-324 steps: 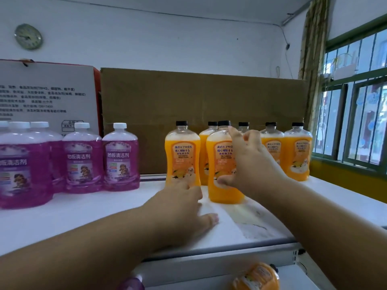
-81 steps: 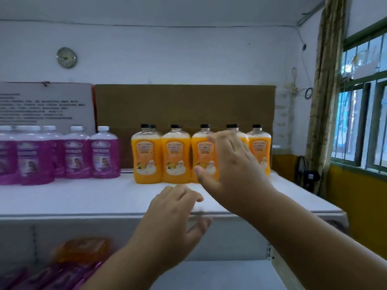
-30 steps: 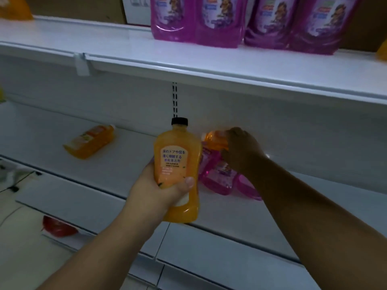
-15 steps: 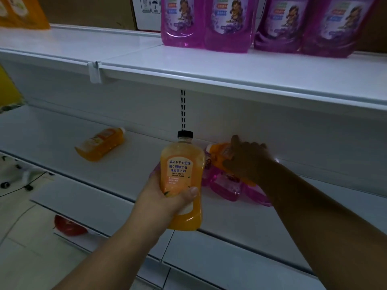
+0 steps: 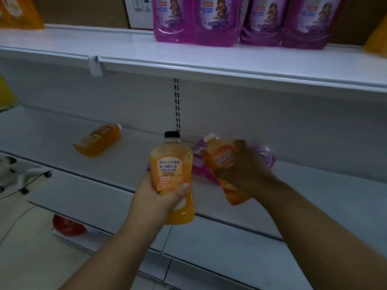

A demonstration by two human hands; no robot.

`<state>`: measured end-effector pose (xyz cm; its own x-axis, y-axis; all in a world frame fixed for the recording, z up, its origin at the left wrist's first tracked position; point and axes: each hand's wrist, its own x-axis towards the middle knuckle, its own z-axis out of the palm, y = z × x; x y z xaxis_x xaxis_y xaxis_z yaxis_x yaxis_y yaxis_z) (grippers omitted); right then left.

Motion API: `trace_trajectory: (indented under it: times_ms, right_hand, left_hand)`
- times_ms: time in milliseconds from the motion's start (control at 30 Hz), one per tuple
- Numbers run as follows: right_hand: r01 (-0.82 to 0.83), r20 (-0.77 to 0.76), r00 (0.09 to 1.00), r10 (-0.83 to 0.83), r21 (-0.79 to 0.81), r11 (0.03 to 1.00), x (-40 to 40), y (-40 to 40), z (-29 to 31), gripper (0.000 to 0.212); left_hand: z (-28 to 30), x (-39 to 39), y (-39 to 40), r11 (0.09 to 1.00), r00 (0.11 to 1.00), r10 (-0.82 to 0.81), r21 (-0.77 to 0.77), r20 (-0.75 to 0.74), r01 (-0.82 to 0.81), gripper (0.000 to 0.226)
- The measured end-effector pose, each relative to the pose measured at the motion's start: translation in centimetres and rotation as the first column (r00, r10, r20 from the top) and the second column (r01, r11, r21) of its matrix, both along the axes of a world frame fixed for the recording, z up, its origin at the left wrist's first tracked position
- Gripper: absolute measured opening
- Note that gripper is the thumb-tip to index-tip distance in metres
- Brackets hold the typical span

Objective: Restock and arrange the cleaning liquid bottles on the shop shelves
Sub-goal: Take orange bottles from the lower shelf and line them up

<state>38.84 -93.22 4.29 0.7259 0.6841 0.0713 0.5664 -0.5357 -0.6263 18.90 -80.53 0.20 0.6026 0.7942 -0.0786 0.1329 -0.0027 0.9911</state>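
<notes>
Two orange bottles are in hand, one per hand, both held in front of the middle shelf. Left hand is wrapped round the lower body of the black-capped orange bottle; bottle is upright, label facing the camera, thumb across the front near the label's lower edge. Right hand is curled round the white-capped orange bottle; that one is tilted, cap up and to the left, base down and to the right. The two held bottles sit just beside each other; can't tell if they touch.

Behind the held bottles, purple bottles lie on the middle shelf, mostly hidden by the hands; count unclear. Further left on the same shelf a third orange bottle lies on its side, white cap toward the back wall, well apart from the rest.

Top shelf: a row of four purple bottles stands upright, only lower halves in frame. Orange containers are cut off at the far left and far right edges of that shelf. Cardboard box stands behind them.

Lower shelf is below the hands. A red object sits under it near the floor, blurred, can't identify. Frame is dim.
</notes>
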Motion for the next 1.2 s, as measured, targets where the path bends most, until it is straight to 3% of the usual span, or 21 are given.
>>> trace_trajectory:
  times_ms: [133, 233, 367, 467, 633, 833, 1067, 1200]
  right_hand:
    - [0.116, -0.095, 0.99, -0.104, 0.133, 0.984, -5.7, -3.4, 0.8, 0.074]
    - [0.259, -0.247, 0.949, -0.195, 0.261, 0.93, -9.8, -6.0, 1.0, 0.064]
    - [0.403, -0.456, 0.866, -0.205, 0.393, 0.827, -14.6, -9.5, 1.4, 0.082]
    - [0.458, -0.529, 0.829, -0.181, 0.457, 0.762, -17.4, -13.5, 2.6, 0.091]
    - [0.495, -0.441, 0.86, -0.254, 0.608, 0.62, -19.7, -20.9, 5.8, 0.098]
    - [0.4, -0.256, 0.908, -0.332, 0.766, 0.503, -19.0, -31.8, 11.4, 0.08]
    - [0.354, -0.179, 0.9, -0.398, 0.833, 0.426, -15.0, -44.9, 18.1, 0.087]
    - [0.336, -0.137, 0.888, -0.438, 0.844, 0.417, -11.4, -49.6, 20.2, 0.09]
  left_hand:
    - [-0.4, -0.4, 1.3, 0.996, 0.996, -0.09, 0.017, 0.011, 0.09, 0.075]
    - [-0.9, -0.5, 1.8, 0.984, 0.985, -0.174, 0.045, -0.011, 0.175, 0.067]
    - [-1.5, -0.3, 0.0, 0.951, 0.954, -0.299, 0.079, -0.021, 0.3, 0.056]
    - [-0.7, -0.2, -3.7, 0.904, 0.908, -0.42, 0.082, -0.017, 0.42, 0.056]
    - [3.6, 0.8, -11.9, 0.807, 0.804, -0.588, 0.128, 0.086, 0.576, 0.064]
    - [11.0, 3.9, -23.7, 0.683, 0.663, -0.728, 0.283, 0.178, 0.674, 0.09]
    - [18.2, 9.1, -36.9, 0.717, 0.649, -0.697, 0.32, 0.306, 0.619, 0.068]
    - [21.5, 12.7, -41.4, 0.688, 0.596, -0.724, 0.287, 0.349, 0.667, 0.06]
